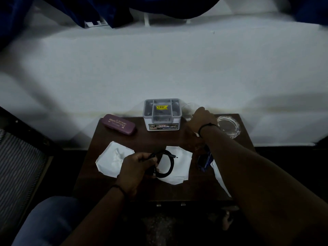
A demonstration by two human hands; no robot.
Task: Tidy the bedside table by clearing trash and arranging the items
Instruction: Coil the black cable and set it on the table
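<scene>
While the left hand point(136, 167) grips a coiled black cable point(166, 164) just above the middle tissue point(179, 167), the right hand point(201, 119) reaches to the back of the table point(154, 189), between the plastic organizer box point(162, 115) and the glass ashtray point(229, 126); its fingers seem to touch something clear there, but I cannot tell if they grasp it. I judge the step is arranging, not yet clearing: the cable is gathered and needs a place. Two more tissues point(113, 160) lie flat on the table, and a maroon glasses case point(119, 124) sits at the back left. Next, the cable should probably go beside or into the box, then the tissues go away as trash
</scene>
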